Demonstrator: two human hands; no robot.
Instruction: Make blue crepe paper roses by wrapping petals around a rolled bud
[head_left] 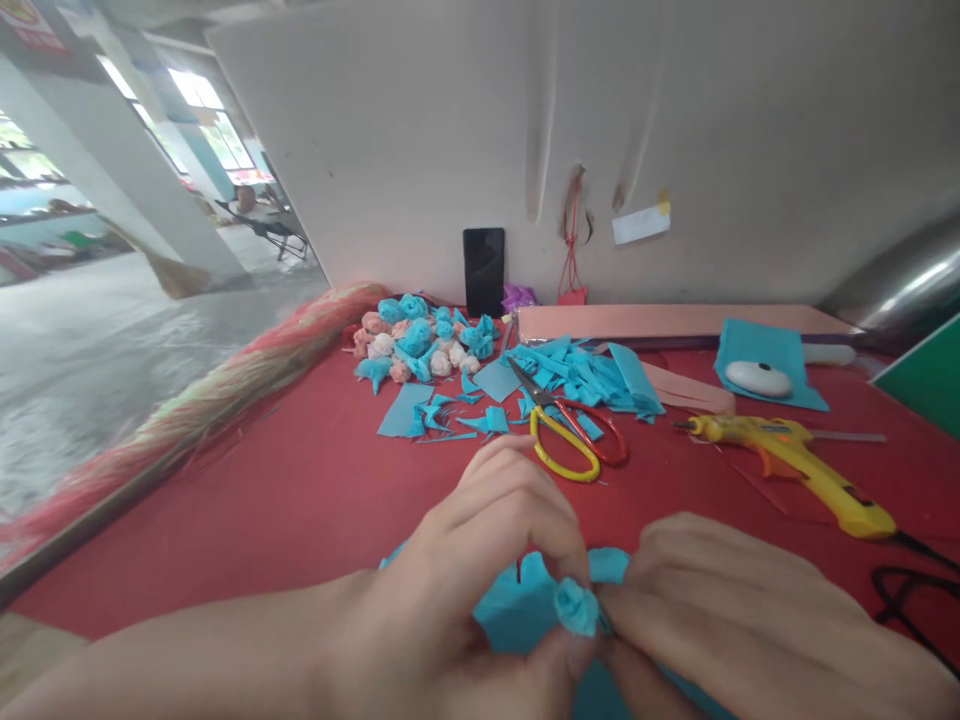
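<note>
At the bottom centre, my left hand (480,580) pinches a small rolled blue paper flower (576,606) between thumb and fingers. My right hand (720,610) meets it from the right, its fingertips closed on the base of the same flower. Below and behind the flower spreads more blue paper (517,610), partly hidden by both hands. Scissors (566,440) with one yellow and one red handle lie just beyond my left hand. A yellow glue gun (802,465) rests on the red table beyond my right hand.
Blue, pink and white paper flowers (416,340) are heaped at the back left of the red table (300,500). Blue scraps (585,375) lie behind the scissors. A phone (484,272) leans on the wall. A white oval object (759,379) sits on blue paper; a black cable (900,590) curls at right.
</note>
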